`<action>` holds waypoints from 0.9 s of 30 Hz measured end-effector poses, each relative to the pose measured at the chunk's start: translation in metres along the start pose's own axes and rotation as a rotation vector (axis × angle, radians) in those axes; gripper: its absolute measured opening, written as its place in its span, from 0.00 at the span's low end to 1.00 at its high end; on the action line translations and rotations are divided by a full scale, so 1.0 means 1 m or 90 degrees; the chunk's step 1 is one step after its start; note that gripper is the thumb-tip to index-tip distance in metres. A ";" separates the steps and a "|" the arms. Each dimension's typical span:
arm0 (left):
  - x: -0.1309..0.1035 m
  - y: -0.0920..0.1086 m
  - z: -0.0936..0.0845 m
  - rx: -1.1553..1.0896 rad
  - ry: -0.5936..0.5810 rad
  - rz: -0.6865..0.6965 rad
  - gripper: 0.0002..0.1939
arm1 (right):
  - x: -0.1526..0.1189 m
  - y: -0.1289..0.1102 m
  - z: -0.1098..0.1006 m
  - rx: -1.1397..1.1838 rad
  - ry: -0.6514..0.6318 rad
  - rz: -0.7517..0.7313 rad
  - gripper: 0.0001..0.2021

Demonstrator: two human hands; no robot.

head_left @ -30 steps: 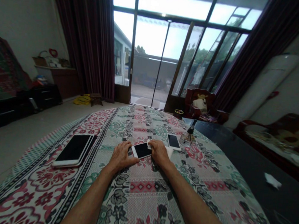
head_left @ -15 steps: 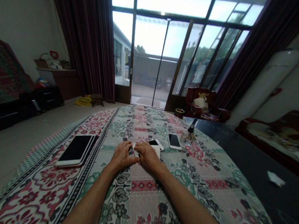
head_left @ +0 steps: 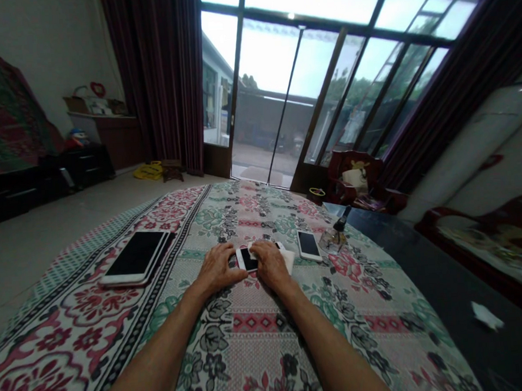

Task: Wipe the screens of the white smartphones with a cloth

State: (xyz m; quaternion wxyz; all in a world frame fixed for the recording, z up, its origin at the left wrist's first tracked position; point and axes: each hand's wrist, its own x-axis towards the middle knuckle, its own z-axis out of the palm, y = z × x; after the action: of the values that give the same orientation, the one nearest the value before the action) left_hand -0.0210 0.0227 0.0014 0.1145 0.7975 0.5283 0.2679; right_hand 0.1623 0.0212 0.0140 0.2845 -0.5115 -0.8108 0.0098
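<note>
On the patterned tablecloth (head_left: 259, 305), a white phone with a black screen (head_left: 248, 259) lies between my hands. My left hand (head_left: 219, 269) touches its left end, thumb and fingers apart around the corner. My right hand (head_left: 270, 264) is closed on a white cloth (head_left: 289, 260) over the phone's right part. Behind the right hand another white phone (head_left: 280, 245) shows only in part. A further white phone (head_left: 309, 245) lies to the right, beside a glass object with a black top (head_left: 334, 237). Large white tablets (head_left: 136, 257) lie stacked at the left.
A black surface (head_left: 453, 302) with a crumpled white tissue (head_left: 487, 316) is at the right. Beyond the table stand a wooden chair (head_left: 352, 169) and glass doors (head_left: 273, 112). A yellow bag (head_left: 148, 170) is on the floor at the back left.
My right hand has slid rightward with the white cloth, away from my left hand, uncovering more of the phone's black screen. The view has shifted slightly.
</note>
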 end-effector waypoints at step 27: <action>0.003 -0.011 0.006 0.002 -0.048 -0.001 0.38 | 0.023 -0.006 0.013 0.067 -0.065 -0.066 0.18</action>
State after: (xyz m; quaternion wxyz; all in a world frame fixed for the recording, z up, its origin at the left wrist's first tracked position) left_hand -0.0252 0.0304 -0.0076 0.1331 0.8067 0.5248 0.2368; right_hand 0.1439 0.0415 0.0155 0.2698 -0.4518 -0.8479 0.0636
